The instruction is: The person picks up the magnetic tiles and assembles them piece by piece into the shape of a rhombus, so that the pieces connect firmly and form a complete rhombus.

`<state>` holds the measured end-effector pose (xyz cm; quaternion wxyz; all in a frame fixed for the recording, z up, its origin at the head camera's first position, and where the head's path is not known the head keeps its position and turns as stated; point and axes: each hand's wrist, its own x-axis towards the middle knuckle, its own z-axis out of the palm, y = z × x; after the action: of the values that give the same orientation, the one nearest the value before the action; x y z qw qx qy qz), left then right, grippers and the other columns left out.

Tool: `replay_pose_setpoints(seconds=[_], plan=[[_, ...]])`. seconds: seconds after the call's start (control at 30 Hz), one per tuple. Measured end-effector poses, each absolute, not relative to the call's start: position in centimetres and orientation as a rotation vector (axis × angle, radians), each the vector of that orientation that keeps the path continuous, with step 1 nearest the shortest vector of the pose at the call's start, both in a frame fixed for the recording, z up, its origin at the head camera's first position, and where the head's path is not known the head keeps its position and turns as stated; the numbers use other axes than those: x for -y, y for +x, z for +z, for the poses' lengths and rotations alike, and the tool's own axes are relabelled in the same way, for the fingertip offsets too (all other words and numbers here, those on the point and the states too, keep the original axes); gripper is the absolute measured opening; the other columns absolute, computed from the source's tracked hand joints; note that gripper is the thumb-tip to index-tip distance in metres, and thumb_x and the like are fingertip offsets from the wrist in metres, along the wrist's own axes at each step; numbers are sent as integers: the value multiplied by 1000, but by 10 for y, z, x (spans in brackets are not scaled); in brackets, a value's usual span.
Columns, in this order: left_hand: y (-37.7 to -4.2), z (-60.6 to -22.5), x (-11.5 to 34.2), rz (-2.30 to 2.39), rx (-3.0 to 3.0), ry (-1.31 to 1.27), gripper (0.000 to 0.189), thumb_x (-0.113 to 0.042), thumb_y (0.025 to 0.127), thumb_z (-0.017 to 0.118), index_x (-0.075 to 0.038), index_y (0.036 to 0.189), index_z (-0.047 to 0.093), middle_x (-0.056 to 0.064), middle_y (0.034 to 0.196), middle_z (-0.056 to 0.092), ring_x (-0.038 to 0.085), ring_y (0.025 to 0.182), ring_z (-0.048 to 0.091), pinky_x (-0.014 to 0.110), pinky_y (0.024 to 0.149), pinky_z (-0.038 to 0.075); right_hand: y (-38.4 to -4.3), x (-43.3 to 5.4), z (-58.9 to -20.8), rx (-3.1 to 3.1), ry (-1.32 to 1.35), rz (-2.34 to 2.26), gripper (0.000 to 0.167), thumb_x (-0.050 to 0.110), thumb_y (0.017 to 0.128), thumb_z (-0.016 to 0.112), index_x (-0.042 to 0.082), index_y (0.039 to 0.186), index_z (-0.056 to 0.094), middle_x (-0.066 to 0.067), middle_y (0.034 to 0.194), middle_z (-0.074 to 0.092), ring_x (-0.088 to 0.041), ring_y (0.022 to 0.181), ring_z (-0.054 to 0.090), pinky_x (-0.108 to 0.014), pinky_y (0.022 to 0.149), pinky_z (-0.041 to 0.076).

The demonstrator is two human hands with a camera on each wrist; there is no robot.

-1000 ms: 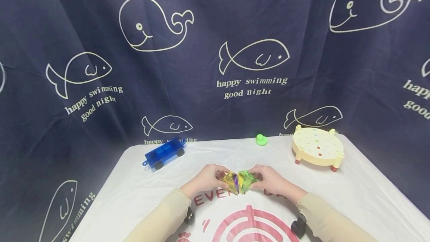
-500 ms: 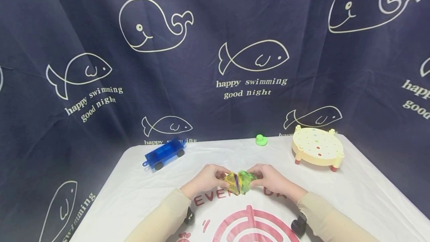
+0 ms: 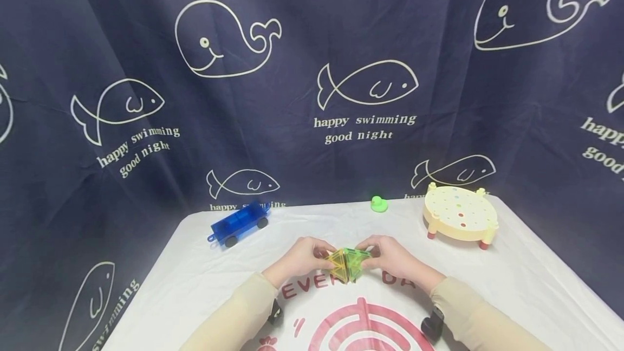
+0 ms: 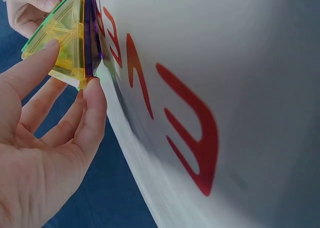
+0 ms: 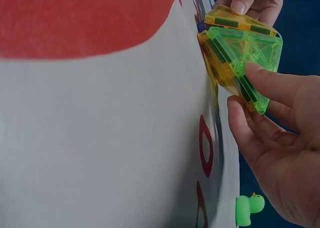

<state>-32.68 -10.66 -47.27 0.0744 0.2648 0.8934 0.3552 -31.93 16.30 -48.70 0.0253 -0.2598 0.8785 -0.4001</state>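
centrally, translucent yellow-and-green triangle tile cluster [image 3: 347, 264], purple edge inside, pinched by left hand [image 3: 303, 259] and right hand [image 3: 390, 260] fingers

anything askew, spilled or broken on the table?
Nothing stands out. Both hands, left hand and right hand, hold the tile cluster mid-table. The blue car, green duck and peg stool all sit upright; no spills or visible damage.

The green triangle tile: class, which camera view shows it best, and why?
The right wrist view: the green triangle tile fills the frame, ribs clear, with the right hand pinching it. The head view shows it small between both hands. The left wrist view shows only a thin green edge behind the yellow tile.
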Motion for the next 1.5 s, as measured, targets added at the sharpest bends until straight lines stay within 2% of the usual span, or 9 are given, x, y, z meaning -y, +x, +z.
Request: replay_pose_setpoints(seconds=[0.23, 0.4, 0.63, 0.97, 1.23, 1.5], plan=[[-331, -477, 107, 1053, -2708, 825, 28, -18, 81, 86, -10, 106, 78, -3, 85, 72, 7, 75, 62, 25, 71, 53, -318, -165, -491, -2627, -779, -1307, 42, 16, 81, 85, 1, 118, 71, -13, 115, 72, -25, 93, 71, -46, 87, 58], [-332, -476, 106, 1059, -2706, 828, 28, -18, 81, 86, -10, 106, 77, -3, 85, 72, 6, 76, 63, 25, 72, 53, -320, -167, -493, -2640, -808, -1277, 43, 19, 82, 85, 1, 118, 71, -10, 112, 73, -22, 94, 69, -43, 85, 57], [-331, -480, 105, 1104, -2678, 801, 28, -16, 80, 87, -9, 105, 77, -2, 86, 73, 9, 79, 66, 26, 76, 55, -324, -168, -491, -2678, -814, -1235, 41, 20, 83, 84, 2, 118, 73, -9, 113, 74, -23, 99, 69, -49, 90, 56], [-329, -484, 104, 1134, -2636, 780, 30, -14, 79, 87, -9, 106, 74, -3, 85, 73, 7, 78, 67, 24, 73, 56, -326, -167, -486, -2679, -804, -1207, 40, 18, 84, 83, 2, 119, 72, -8, 111, 74, -17, 91, 66, -42, 83, 57], [-329, -481, 104, 1096, -2649, 791, 34, -13, 78, 88, -8, 108, 73, -1, 85, 74, 10, 78, 68, 24, 74, 56, -328, -164, -484, -2669, -811, -1258, 47, 15, 84, 83, 1, 125, 66, -5, 102, 73, -17, 88, 67, -36, 77, 57], [-326, -480, 102, 1068, -2668, 764, 34, -14, 78, 87, -8, 108, 73, -2, 85, 74, 10, 80, 68, 25, 76, 56, -326, -163, -485, -2665, -791, -1266, 43, 11, 85, 81, 1, 124, 66, -3, 99, 72, -17, 87, 66, -35, 75, 56]])
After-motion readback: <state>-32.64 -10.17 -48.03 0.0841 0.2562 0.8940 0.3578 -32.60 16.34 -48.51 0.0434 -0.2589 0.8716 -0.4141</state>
